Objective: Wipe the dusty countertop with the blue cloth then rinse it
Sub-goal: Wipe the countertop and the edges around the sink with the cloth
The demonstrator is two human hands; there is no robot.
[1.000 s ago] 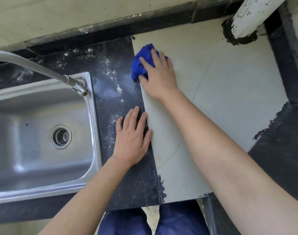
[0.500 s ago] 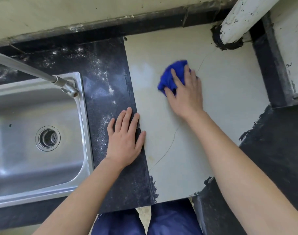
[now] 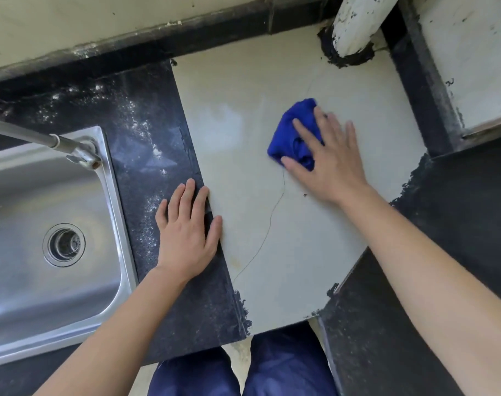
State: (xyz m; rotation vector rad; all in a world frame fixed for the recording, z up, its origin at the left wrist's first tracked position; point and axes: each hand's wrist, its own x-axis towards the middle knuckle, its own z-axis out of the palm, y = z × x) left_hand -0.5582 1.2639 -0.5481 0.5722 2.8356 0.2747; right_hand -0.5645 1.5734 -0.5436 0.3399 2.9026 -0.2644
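A bunched blue cloth [image 3: 289, 130] lies on the pale tile part of the countertop [image 3: 243, 155], right of its middle. My right hand [image 3: 329, 158] presses flat on the cloth, fingers spread over it, covering its right half. My left hand [image 3: 186, 235] rests palm down with fingers apart on the black stone strip [image 3: 146, 144], at the seam with the pale tile. White dust speckles the black strip behind my left hand. A thin crack runs down the pale tile between my hands.
A steel sink [image 3: 29, 252] with a round drain [image 3: 64, 244] sits at the left, a metal tap spout [image 3: 43, 140] over its back rim. A white pipe [image 3: 357, 21] rises at the back right. Dark surfaces [image 3: 457, 210] flank the right side.
My right hand has slid the blue cloth from the tile's back left corner rightwards and nearer, across the pale tile. My left hand has stayed put.
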